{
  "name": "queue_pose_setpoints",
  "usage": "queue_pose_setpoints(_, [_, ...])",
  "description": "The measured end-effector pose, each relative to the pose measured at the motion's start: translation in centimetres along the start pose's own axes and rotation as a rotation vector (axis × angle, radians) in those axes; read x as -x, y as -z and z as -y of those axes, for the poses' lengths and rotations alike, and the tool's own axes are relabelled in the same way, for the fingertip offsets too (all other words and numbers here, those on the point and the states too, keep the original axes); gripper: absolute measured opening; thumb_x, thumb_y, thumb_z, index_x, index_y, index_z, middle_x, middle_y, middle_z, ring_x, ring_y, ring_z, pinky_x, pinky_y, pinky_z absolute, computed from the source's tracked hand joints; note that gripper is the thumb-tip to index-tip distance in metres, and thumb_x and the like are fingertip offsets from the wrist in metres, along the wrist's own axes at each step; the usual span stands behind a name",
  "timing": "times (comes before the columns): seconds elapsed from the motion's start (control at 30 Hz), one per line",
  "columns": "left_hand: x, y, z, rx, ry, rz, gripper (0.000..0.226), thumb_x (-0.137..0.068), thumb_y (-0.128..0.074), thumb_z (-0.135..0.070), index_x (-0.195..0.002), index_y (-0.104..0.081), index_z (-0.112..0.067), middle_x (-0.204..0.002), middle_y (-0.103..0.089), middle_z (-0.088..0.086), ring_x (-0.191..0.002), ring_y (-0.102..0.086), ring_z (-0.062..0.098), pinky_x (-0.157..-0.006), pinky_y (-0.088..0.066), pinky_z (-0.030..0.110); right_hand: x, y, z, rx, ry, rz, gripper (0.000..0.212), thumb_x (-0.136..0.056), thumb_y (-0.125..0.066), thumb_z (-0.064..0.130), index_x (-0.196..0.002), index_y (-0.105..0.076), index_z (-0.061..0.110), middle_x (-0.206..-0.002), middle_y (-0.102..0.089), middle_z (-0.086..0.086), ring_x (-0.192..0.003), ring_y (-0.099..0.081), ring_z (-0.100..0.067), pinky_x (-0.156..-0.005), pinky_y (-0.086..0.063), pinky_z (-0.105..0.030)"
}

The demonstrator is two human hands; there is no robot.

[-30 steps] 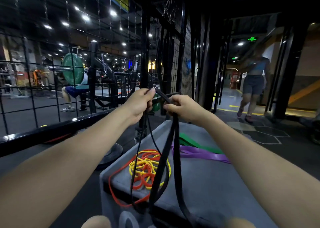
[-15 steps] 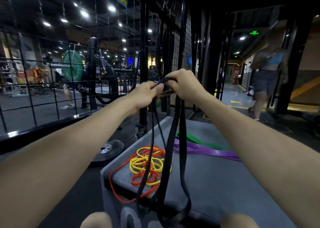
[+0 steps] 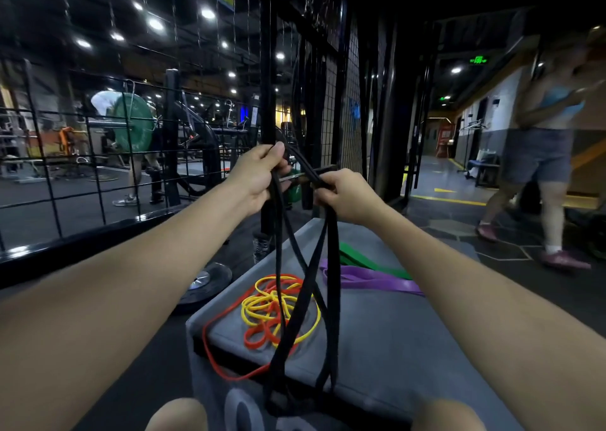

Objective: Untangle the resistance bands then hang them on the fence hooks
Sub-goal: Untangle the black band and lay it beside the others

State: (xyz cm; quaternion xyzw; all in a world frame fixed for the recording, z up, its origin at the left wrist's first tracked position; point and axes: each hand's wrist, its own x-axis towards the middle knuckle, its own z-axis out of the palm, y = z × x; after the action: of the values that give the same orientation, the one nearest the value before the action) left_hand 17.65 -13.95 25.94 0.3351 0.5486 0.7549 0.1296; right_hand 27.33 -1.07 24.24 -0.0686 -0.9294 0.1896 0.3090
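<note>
Leftmost, wire-grid fence panel [image 3: 98,155]; left hand [image 3: 259,171] and right hand [image 3: 344,194], raised together, each grip black flat rubber resistance bands [image 3: 333,299], whose loops hang crossed over tangled yellow and orange thin bands [image 3: 272,309] on grey padded box [image 3: 410,348], purple flat band [image 3: 377,281] rightward.

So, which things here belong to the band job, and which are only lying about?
Job:
black bands, held up by left hand and right hand
yellow band and red band, tangled
purple band
green band
fence

Lying about:
box
weight plate
</note>
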Motion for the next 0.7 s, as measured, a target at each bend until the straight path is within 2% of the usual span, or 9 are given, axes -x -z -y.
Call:
queue_pose_setpoints(0.1, [0.1,0.0,0.7,-0.154,-0.055,0.029,0.017,-0.098,-0.043,-0.024,-0.086,-0.054,-0.02,-0.078,-0.052,-0.002,-0.076,-0.054,0.009,-0.075,-0.051,0.029,-0.4,0.7,-0.1,0.014,-0.03,-0.09,0.021,-0.095,-0.046,0.013,-0.091,-0.065,0.004,-0.082,-0.066,-0.009,-0.071,-0.061,-0.022,-0.063,-0.051,-0.034])
queue_pose_setpoints(0.17, [0.4,0.0,1.1,-0.253,-0.027,0.087,0.013,-0.099,-0.042,-0.023,-0.091,-0.052,-0.018,-0.08,-0.051,-0.002,-0.074,-0.052,0.009,-0.075,-0.051,0.03,-0.5,1.5,-0.4,0.035,-0.042,-0.143,0.022,-0.095,-0.046,0.012,-0.085,-0.064,0.004,-0.076,-0.063,-0.007,-0.06,-0.054,-0.017,-0.052,-0.044,-0.025])
queue_pose_setpoints(0.2, [0.5,-0.1,1.2,-0.297,-0.01,0.122,0.012,-0.099,-0.042,-0.023,-0.093,-0.051,-0.018,-0.081,-0.049,-0.002,-0.072,-0.049,0.009,-0.075,-0.052,0.031,-0.6,1.8,-0.6,0.044,-0.047,-0.163,0.023,-0.095,-0.046,0.012,-0.083,-0.063,0.003,-0.075,-0.063,-0.009,-0.058,-0.052,-0.016,-0.051,-0.043,-0.025])
queue_pose_setpoints(0.33, [0.7,-1.1,0.8,-0.362,-0.023,0.187,0.017,-0.099,-0.041,-0.027,-0.094,-0.056,-0.019,-0.077,-0.041,-0.004,-0.07,-0.042,0.007,-0.08,-0.052,0.035,-0.4,2.6,-1.3,0.033,-0.075,-0.192,0.023,-0.095,-0.045,0.011,-0.089,-0.065,0.002,-0.079,-0.066,-0.013,-0.061,-0.056,-0.019,-0.059,-0.051,-0.036])
queue_pose_setpoints(0.43, [0.3,-2.3,0.3,-0.387,-0.04,0.184,0.02,-0.098,-0.043,-0.032,-0.087,-0.054,-0.02,-0.076,-0.04,-0.004,-0.07,-0.042,0.006,-0.083,-0.053,0.036,-0.3,3.0,-1.4,0.055,-0.06,-0.2,0.024,-0.095,-0.045,0.011,-0.088,-0.065,0.002,-0.078,-0.066,-0.012,-0.055,-0.051,-0.014,-0.051,-0.043,-0.025])
queue_pose_setpoints(0.57, [-0.2,-3.0,-0.1,-0.372,-0.064,0.187,0.024,-0.099,-0.041,-0.031,-0.085,-0.056,-0.018,-0.068,-0.038,-0.004,-0.06,-0.038,0.005,-0.063,-0.046,0.024,-0.1,3.5,-1.6,0.063,-0.056,-0.23,0.024,-0.095,-0.045,0.011,-0.086,-0.065,0.0,-0.072,-0.061,-0.011,-0.051,-0.047,-0.014,-0.048,-0.041,-0.025])
queue_pose_setpoints(0.7, [-0.7,-3.8,-0.4,-0.193,-0.086,0.113,0.029,-0.099,-0.041,-0.028,-0.073,-0.051,-0.02,-0.058,-0.038,-0.007,-0.051,-0.032,0.004,-0.054,-0.032,0.021,0.5,2.9,-1.2,-0.017,-0.033,-0.155,0.016,-0.093,-0.049,0.013,-0.098,-0.064,0.008,-0.078,-0.063,-0.007,-0.064,-0.058,-0.018,-0.06,-0.052,-0.033])
